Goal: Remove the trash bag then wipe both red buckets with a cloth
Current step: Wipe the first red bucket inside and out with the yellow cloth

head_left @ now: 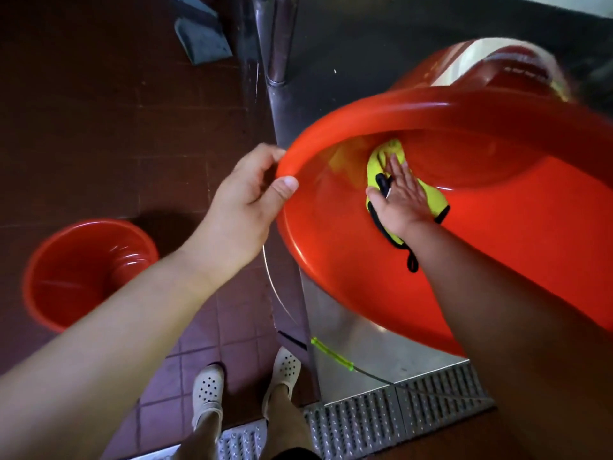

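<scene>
Bucket [464, 227], right side cut off, rim gripped by left hand [247, 197]; right hand [403, 197] flat, half-covering cloth [391, 161]

The tilted red bucket [447, 227] fills the right half of the scene, its mouth open toward the person, but the right hand [403, 197] and the yellow cloth [391, 157] already take up the inner wall near the bottom, while the left hand [248, 197] blocks the left rim. To the left, bare tiled floor [116, 111] offers open passage down to the second red bucket [83, 270], whose mouth stands unobstructed. A metal post [275, 38] rises just behind the tilted bucket's rim, narrowing the way there, and the metal grating [398, 410] lies clear beside the feet.
</scene>
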The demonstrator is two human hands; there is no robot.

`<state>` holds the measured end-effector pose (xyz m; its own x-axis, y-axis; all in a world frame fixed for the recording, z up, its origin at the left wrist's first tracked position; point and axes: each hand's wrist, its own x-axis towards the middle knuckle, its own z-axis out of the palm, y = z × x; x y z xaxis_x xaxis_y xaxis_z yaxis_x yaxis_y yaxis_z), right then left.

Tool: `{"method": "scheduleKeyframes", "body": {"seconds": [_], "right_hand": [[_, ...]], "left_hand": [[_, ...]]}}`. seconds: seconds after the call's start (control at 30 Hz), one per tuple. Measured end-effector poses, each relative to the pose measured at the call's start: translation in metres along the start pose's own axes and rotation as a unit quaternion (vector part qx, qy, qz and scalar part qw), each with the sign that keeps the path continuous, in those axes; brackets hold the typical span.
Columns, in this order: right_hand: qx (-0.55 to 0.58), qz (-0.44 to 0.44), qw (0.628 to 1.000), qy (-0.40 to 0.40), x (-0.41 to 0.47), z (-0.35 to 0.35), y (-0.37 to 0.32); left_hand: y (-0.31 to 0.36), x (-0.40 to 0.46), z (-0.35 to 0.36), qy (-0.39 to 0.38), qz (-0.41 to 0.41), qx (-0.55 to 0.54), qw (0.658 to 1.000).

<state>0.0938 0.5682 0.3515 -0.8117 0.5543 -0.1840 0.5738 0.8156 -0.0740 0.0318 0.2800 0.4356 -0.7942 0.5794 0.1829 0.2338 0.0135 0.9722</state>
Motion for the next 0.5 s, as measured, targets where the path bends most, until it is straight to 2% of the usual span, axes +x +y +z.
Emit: {"method": "scheduleKeyframes", "body": {"seconds": [0.13, 0.23, 0.3, 0.4, 0.5], "right_hand": [[-0.018, 0.011, 1.0, -0.008, 0.0, 0.003, -0.008], [0.009, 0.037, 0.999, -0.005, -0.019, 0.006, -0.032], [0.05, 0.027, 0.998, 0.021, -0.044, 0.012, -0.055], [0.138, -0.037, 0.985, 0.102, -0.102, 0.021, -0.093], [0.168, -0.101, 0.974, 0.11, -0.139, 0.025, -0.104]], "left_hand": [[-0.018, -0.014, 0.008, 0.015, -0.067, -0.1, 0.993], [-0.038, -0.03, 0.017, 0.009, -0.139, -0.029, 0.99], [-0.042, -0.033, 0.023, 0.03, -0.133, -0.01, 0.991], [-0.036, -0.032, 0.024, 0.034, -0.108, 0.023, 0.993], [-0.029, -0.029, 0.02, 0.026, -0.089, 0.12, 0.988]]}}
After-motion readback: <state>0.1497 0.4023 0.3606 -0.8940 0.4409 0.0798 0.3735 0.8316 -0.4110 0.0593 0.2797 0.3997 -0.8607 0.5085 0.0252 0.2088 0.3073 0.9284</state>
